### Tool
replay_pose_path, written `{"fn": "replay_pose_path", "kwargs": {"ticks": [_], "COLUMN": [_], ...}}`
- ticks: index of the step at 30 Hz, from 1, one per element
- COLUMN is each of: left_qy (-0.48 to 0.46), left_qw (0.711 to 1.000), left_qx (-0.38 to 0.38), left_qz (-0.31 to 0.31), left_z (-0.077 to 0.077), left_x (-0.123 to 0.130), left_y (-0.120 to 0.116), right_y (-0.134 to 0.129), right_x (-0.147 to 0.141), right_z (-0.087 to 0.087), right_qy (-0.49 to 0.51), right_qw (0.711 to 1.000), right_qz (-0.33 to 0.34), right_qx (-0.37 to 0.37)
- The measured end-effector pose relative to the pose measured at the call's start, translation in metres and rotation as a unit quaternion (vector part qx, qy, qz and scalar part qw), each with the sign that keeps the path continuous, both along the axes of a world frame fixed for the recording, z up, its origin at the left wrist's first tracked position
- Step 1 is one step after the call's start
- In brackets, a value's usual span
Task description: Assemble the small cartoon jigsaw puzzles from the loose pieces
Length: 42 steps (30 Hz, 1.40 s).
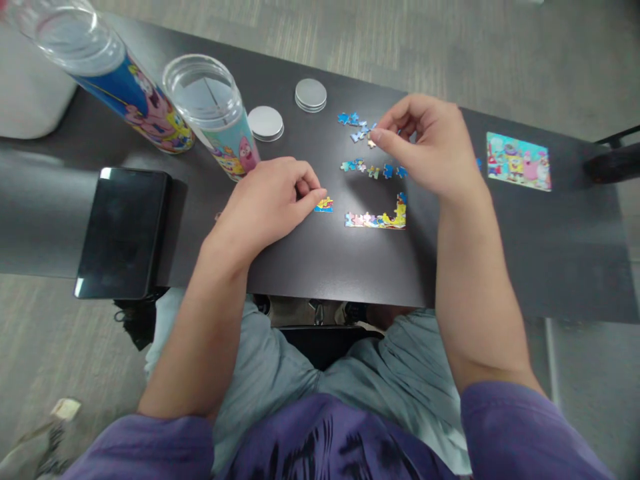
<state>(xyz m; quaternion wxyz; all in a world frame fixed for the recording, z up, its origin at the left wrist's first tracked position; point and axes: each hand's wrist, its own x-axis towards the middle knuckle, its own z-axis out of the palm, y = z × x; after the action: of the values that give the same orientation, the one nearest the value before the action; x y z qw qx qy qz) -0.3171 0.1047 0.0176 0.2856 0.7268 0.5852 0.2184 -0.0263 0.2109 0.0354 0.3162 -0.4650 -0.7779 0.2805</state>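
Observation:
My right hand is bent over loose blue puzzle pieces at the far side of the table. Its thumb and forefinger pinch a small puzzle piece, mostly covered by the fingertips. My left hand rests low on the table with curled fingers. Its thumb and forefinger close at the edge of a few yellow, red and blue puzzle pieces. Between the hands lies a joined L-shaped puzzle border, pink at left and yellow at right. Above it runs a loose row of blue and green pieces.
A cartoon picture card lies at right. Two clear printed jars, a tall one and a shorter one, stand at left. Silver lids sit behind the hands. A black tablet overhangs the table's near edge.

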Motion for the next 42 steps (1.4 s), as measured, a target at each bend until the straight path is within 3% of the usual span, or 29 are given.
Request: {"fn": "replay_pose_path", "kwargs": {"ticks": [5,9,12,17,23,28,36,42], "left_qy": [0.044,0.03,0.019,0.02,-0.007,-0.048,-0.062,-0.065], "left_qw": [0.999,0.999,1.0,1.0,0.999,0.997,0.996,0.996], "left_qx": [-0.014,-0.02,-0.023,-0.014,-0.004,-0.043,-0.037,-0.036], "left_qz": [0.021,0.011,-0.006,-0.017,-0.035,-0.047,-0.052,-0.049], "left_z": [0.002,0.0,-0.002,-0.004,-0.005,-0.004,-0.005,-0.007], "left_x": [0.008,0.003,-0.002,-0.004,-0.008,-0.012,-0.014,-0.013], "left_y": [0.0,0.001,0.002,0.002,0.002,0.004,0.007,0.006], "right_y": [0.017,0.019,0.016,0.009,0.011,0.011,0.005,0.008], "right_x": [0.021,0.029,0.031,0.035,0.037,0.035,0.03,0.031], "right_z": [-0.01,-0.012,-0.008,0.001,-0.001,-0.003,-0.003,-0.002], "right_qy": [-0.066,-0.109,-0.143,-0.152,-0.193,-0.182,-0.146,-0.097], "right_qw": [0.994,0.988,0.986,0.988,0.978,0.978,0.98,0.987], "right_qz": [-0.077,-0.099,-0.08,0.02,0.07,0.078,0.084,0.08], "right_qx": [0.03,0.039,0.036,-0.023,-0.037,-0.066,-0.11,-0.101]}}
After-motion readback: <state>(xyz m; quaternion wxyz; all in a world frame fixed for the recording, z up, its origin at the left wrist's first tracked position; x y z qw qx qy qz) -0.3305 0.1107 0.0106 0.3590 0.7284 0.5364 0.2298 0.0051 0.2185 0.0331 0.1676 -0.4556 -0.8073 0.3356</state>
